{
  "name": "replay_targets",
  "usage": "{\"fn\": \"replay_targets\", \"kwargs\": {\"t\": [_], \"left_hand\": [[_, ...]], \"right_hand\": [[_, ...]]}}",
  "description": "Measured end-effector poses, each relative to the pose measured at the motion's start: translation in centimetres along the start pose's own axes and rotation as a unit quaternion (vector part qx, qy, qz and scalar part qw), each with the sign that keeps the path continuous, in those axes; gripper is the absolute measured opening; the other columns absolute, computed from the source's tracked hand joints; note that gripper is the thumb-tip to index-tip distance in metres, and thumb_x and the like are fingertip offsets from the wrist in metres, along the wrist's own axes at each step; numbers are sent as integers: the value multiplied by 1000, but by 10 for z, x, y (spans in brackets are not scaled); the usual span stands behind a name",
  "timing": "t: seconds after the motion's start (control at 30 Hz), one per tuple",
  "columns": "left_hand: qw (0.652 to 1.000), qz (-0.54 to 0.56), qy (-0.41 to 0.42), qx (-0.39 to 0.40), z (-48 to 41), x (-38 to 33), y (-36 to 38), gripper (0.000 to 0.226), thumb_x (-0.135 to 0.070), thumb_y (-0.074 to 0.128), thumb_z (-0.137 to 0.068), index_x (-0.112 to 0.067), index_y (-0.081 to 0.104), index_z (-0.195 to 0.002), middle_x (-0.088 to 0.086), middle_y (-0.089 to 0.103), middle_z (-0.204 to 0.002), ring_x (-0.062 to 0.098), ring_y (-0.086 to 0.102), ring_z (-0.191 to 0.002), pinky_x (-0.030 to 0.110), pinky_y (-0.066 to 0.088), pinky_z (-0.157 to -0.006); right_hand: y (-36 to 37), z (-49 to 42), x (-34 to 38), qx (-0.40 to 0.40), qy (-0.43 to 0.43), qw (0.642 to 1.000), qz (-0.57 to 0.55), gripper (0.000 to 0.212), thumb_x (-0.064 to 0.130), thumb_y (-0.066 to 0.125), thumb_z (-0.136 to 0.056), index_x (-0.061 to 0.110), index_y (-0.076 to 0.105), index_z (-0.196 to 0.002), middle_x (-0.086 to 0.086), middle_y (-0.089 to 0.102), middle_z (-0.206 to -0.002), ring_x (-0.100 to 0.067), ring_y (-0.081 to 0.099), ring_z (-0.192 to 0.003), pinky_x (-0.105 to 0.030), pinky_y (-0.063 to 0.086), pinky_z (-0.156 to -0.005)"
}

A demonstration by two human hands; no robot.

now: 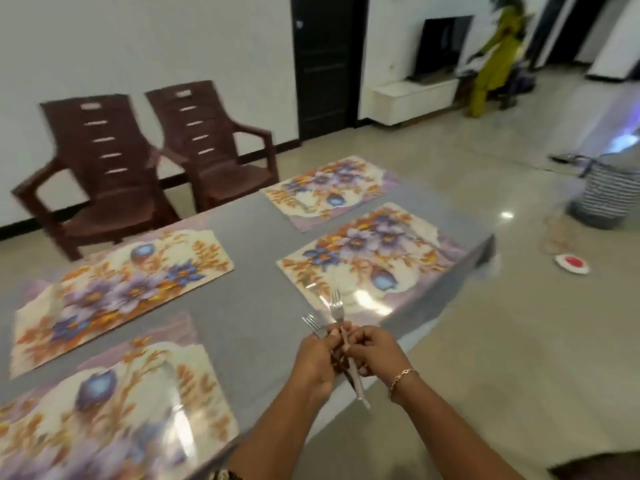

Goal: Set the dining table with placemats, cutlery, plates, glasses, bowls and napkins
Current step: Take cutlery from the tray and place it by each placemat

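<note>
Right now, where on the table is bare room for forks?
The wide grey table strip between the left placemats and the right placemats is bare. The mats hold nothing either. Only the narrow gaps between mats on each side are tight.

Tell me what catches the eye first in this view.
Four glossy floral placemats lie on the grey table. At its near edge, the left hand and right hand together grip a bundle of cutlery, fork tines pointing up. Two brown chairs stand by the far wall.
</note>
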State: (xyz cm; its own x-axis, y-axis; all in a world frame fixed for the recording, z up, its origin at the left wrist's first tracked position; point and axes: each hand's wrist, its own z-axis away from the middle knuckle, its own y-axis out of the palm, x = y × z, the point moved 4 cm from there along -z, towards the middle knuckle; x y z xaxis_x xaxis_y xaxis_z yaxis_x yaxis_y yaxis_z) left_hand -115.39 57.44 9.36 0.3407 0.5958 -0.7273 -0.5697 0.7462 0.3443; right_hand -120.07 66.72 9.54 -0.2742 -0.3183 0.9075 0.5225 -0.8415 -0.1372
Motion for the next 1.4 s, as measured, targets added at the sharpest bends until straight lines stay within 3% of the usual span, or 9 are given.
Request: {"fn": "replay_targets", "kwargs": {"t": [0.17,0.3,0.4,0.53,0.7,0.8,1.0,1.23,1.4], "left_hand": [[997,-29,-31,58,-44,24,106,28,-2,38,-98,-3,63,-86,12,66,-72,18,61,-53,24,51,-45],[993,-39,-55,97,-93,38,179,30,-5,34,-101,1,61,-88,12,68,-76,25,66,-71,33,55,-64],[988,-50,-78,120,-136,42,239,29,-5,30,-102,-1,58,-94,12,71,-74,22,68,-68,29,56,-58],[982,-90,-106,125,-201,38,321,27,-6,32,-100,-6,58,-94,10,69,-80,21,66,-74,27,50,-55],[978,-119,-119,124,-273,22,420,18,7,43,-91,-2,58,-96,7,61,-64,12,56,-49,19,43,-41],[980,-98,-123,123,-309,17,473,19,11,38,-92,-1,51,-89,13,58,-68,13,59,-42,19,47,-39],[981,-88,-105,137,-381,15,570,21,8,38,-93,-4,56,-95,18,64,-83,24,64,-67,26,56,-54],[990,-40,-114,78,-463,16,706,21,-9,38,-100,-6,58,-93,16,68,-80,16,68,-54,24,56,-50],[992,-13,-108,63,-517,-10,782,18,3,39,-97,0,55,-91,17,65,-82,22,66,-67,25,56,-52]], "right_hand": [[-116,-13,-15,-113,10,991,-71,21,-7,48,-85,9,44,-73,-13,58,-57,-16,53,-39,-23,44,-47],[-193,-41,-27,-178,10,980,-93,23,-2,53,-88,10,42,-71,1,51,-44,-7,38,-32,-14,28,-36],[-257,-73,-28,-234,-2,969,-78,24,9,60,-88,11,46,-68,1,49,-48,-3,35,-34,-16,26,-36],[-341,-125,-19,-267,-1,960,-85,19,4,57,-88,9,51,-71,-4,51,-53,-2,36,-33,-15,29,-36],[-434,-190,1,-266,23,960,-87,11,-2,55,-88,6,58,-81,-3,56,-55,-5,45,-38,-15,34,-40],[-485,-221,8,-270,42,956,-111,17,-6,51,-88,8,57,-81,-6,56,-60,-11,45,-46,-17,34,-42],[-589,-299,10,-258,72,954,-136,18,-10,49,-87,5,55,-79,-7,50,-63,-14,43,-46,-17,33,-38],[-726,-389,37,-191,96,971,-108,19,-12,47,-87,4,53,-78,-9,49,-62,-16,44,-51,-19,41,-42],[-810,-459,65,-151,99,982,-60,23,-11,53,-83,9,54,-72,-8,54,-64,-17,49,-54,-21,44,-49]]}}
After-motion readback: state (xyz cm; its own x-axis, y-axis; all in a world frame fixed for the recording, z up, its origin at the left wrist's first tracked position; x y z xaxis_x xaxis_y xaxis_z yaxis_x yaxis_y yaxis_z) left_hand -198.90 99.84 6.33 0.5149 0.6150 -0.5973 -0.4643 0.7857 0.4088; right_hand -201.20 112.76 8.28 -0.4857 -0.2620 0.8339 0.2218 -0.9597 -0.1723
